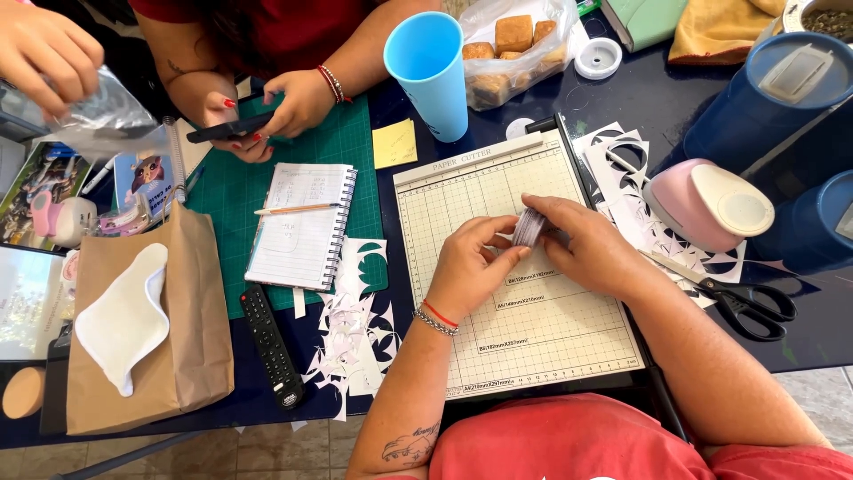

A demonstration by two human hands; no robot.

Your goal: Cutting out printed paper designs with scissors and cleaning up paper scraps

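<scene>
Head view: a small stack of paper discs (530,228) is pinched on edge between the left hand (469,267) and right hand (586,244) above a paper cutter (533,347). Scissors (742,302) and paper scraps (635,191) are crowded to the right; a notebook (302,227) lies left.

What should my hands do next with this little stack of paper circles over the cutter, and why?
Probably square the stack up first. Both the left hand and right hand pinch the paper circles above the paper cutter, and the stack's edges look fanned, not flush.
</scene>
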